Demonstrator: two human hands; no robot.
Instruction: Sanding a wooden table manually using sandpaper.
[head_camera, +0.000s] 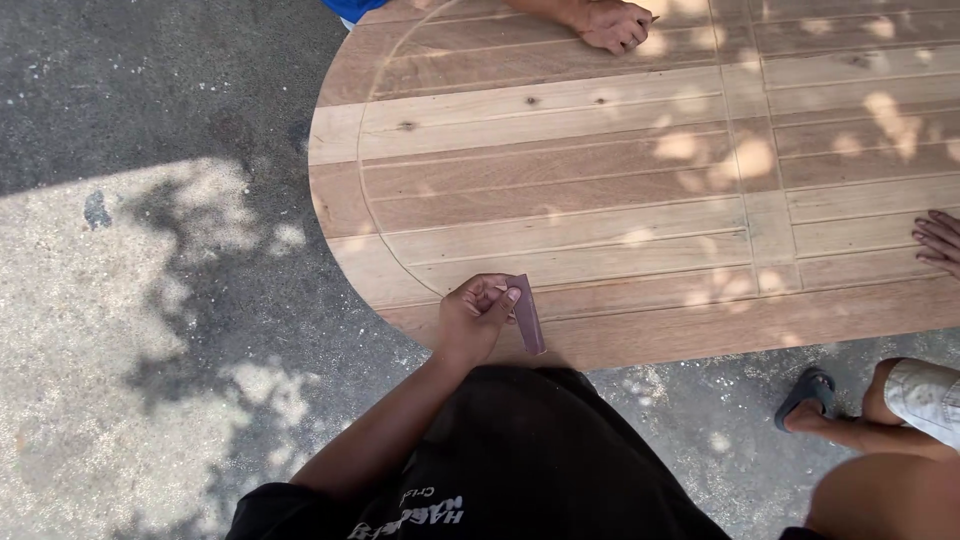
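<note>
My left hand (478, 318) is at the near rim of the wooden slatted table (600, 180), shut on a small folded piece of brownish-purple sandpaper (527, 315). The sandpaper stands on edge against the table's rim. At the right edge of the view only the fingers of my right hand (940, 243) show. They lie flat on the tabletop with nothing in them.
Another person's closed hand (612, 24) rests on the far side of the table, beside a bit of blue clothing (350, 8). A bare leg with a dark sandal (806, 393) and light shorts stands at the lower right. Grey, sun-dappled pavement (150, 300) surrounds the table.
</note>
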